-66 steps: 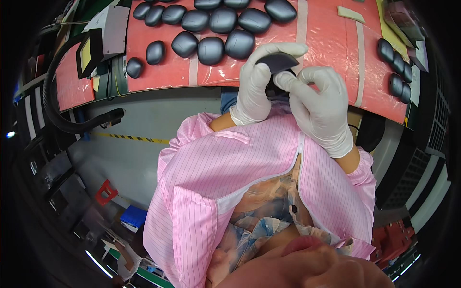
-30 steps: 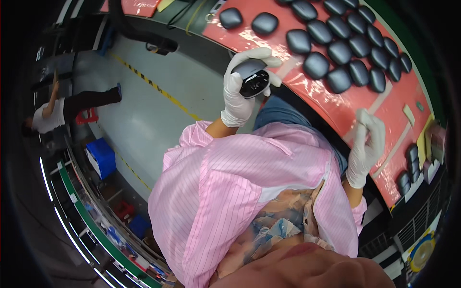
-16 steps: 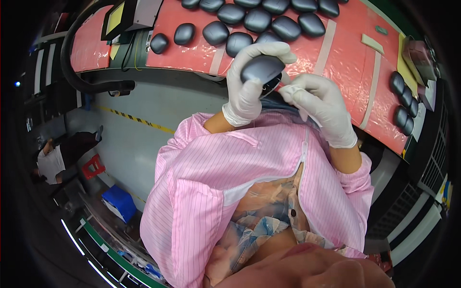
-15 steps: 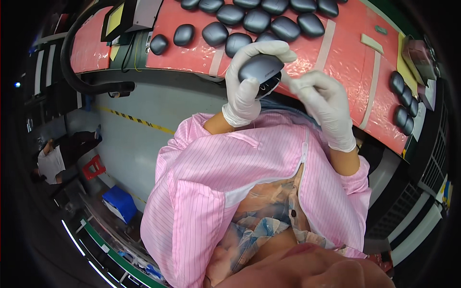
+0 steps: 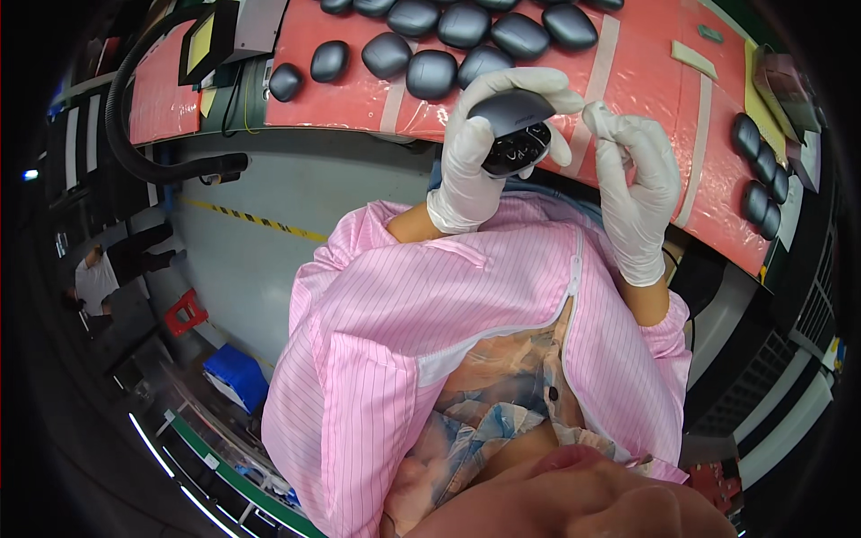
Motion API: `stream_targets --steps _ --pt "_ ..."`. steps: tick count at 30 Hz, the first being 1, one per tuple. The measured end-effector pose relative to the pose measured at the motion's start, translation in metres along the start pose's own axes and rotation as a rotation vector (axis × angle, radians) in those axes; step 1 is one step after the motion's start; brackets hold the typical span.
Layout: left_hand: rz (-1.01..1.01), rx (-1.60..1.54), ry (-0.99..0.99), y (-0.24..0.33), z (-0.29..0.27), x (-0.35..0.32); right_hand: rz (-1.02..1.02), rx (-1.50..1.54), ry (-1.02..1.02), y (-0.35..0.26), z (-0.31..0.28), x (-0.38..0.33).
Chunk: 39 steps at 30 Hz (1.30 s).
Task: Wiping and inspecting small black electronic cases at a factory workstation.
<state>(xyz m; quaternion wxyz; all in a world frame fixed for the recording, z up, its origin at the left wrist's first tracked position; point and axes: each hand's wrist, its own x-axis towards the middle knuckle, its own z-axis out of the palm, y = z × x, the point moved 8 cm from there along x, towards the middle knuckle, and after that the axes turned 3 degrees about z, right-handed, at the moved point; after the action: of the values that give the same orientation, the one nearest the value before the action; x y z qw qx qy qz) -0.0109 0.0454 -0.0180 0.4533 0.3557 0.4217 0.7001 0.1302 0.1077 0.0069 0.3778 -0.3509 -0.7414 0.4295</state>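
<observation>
My left hand (image 5: pixel 466 170), in a white glove, holds a dark grey earbud charging case (image 5: pixel 513 109) above the near edge of the bench. The case's lid is raised, and its glossy black inside with bright glints faces me. To the right of it, apart from the case, is my gloved right hand (image 5: pixel 641 179). Its thumb and forefinger are pinched together; whatever may be between them is too small to make out. Several similar closed cases (image 5: pixel 430 74) lie on the pink bench mat (image 5: pixel 314 106) beyond my hands.
More dark cases (image 5: pixel 762 170) sit at the bench's right end. A black flexible hose (image 5: pixel 126 117) curves down at the left near a grey box (image 5: pixel 260 31). A person (image 5: pixel 94 278), a red stool (image 5: pixel 186 312) and a blue bin (image 5: pixel 235 377) are on the left.
Both hands have moved right. The case has turned, so more of its black inside shows. My right hand has drawn away from it and turned more upright, still pinched.
</observation>
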Motion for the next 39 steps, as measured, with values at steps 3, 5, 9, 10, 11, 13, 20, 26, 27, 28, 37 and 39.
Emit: stream_targets --steps 3,5,9,10,11,13,20,26,27,28,37,39 --pt "0.013 0.012 0.012 -0.004 -0.001 0.002 -0.056 -0.053 -0.038 -0.014 0.006 -0.004" --pt "0.032 0.025 0.016 -0.007 0.002 0.001 -0.317 -0.214 -0.074 -0.039 0.021 -0.001" --pt "-0.014 -0.008 0.157 -0.019 -0.005 -0.002 -0.407 -0.157 -0.189 -0.055 0.047 -0.008" --pt "-0.045 -0.094 0.067 -0.025 -0.001 -0.003 -0.406 -0.156 -0.190 -0.055 0.043 -0.007" --pt "-0.076 -0.180 -0.024 -0.028 0.005 -0.005 -0.347 -0.027 -0.289 -0.052 0.039 -0.005" --pt "-0.027 -0.142 0.030 -0.019 0.002 -0.002 -0.189 0.176 -0.450 -0.042 0.033 -0.006" --pt "-0.052 -0.189 0.045 -0.020 0.004 0.007 -0.456 -0.233 -0.101 -0.031 0.014 -0.012" --pt "-0.124 -0.160 0.162 -0.029 0.001 0.000 -0.221 0.176 -0.302 -0.014 0.030 -0.020" --pt "-0.124 -0.157 0.164 -0.029 0.000 0.000 -0.206 0.142 -0.205 -0.014 0.022 -0.021" --pt "-0.040 -0.132 0.123 -0.023 0.002 0.003 -0.205 0.146 -0.205 -0.016 0.022 -0.020" --pt "0.098 -0.316 0.082 -0.026 0.013 0.005 0.066 0.361 -0.322 -0.019 0.043 -0.018" --pt "0.063 -0.220 0.112 -0.031 0.011 0.008 0.163 0.550 -0.369 -0.024 0.031 -0.013"
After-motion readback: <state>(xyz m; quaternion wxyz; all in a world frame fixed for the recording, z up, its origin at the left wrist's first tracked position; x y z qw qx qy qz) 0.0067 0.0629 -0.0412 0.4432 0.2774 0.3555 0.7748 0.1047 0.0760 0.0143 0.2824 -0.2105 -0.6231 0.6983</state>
